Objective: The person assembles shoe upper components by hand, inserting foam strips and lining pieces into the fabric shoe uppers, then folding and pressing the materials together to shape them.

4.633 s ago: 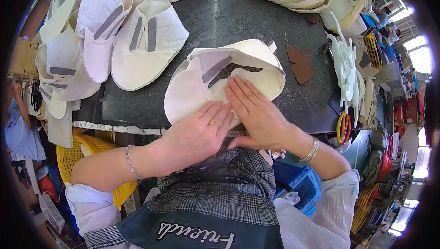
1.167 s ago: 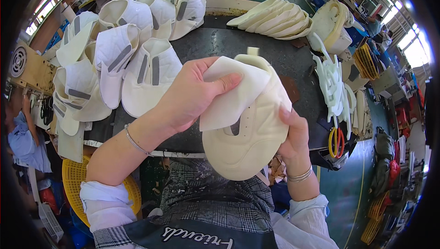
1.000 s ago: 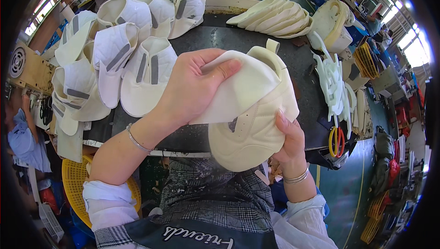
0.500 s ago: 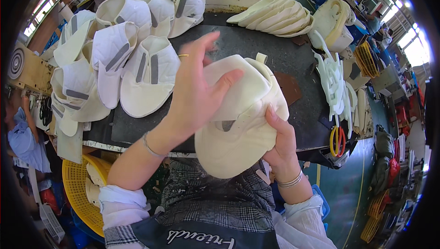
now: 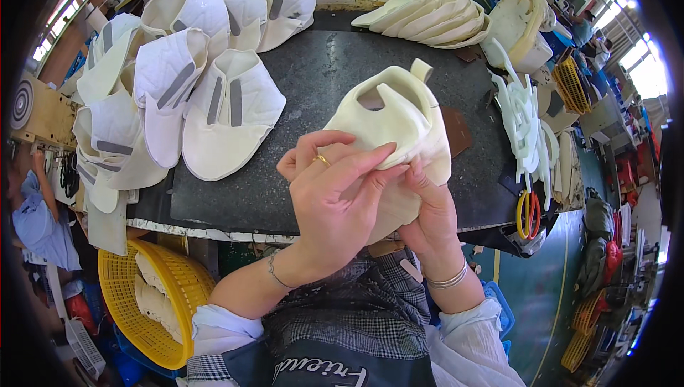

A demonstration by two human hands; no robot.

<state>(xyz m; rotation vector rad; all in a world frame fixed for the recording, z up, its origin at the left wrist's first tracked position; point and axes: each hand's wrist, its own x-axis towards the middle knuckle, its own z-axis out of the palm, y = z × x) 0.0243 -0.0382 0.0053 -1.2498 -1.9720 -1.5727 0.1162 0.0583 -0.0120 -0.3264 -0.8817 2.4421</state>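
A cream shoe upper (image 5: 402,118) is held up over the near edge of the table, its round opening and small heel loop on the far side. My left hand (image 5: 335,191) pinches the edge of its flap between thumb and fingers. Close beside it, my right hand (image 5: 431,209) grips the upper from the right, the thumb on top near the left fingertips. Part of the toe is hidden behind my hands. Several white quilted uppers with grey strips, one of them a front upper (image 5: 231,116), stand on the left of the table.
A stack of cream pieces (image 5: 427,20) lies at the far right of the dark table (image 5: 228,198). White straps (image 5: 516,120) and scissors with red and yellow handles (image 5: 528,215) are at the right edge. A yellow basket (image 5: 192,294) stands below left, and a brown scrap (image 5: 456,131) lies behind the upper.
My left hand has come down from above the upper and now pinches its flap. The upper has tilted, its opening now showing more. My right hand keeps its hold.
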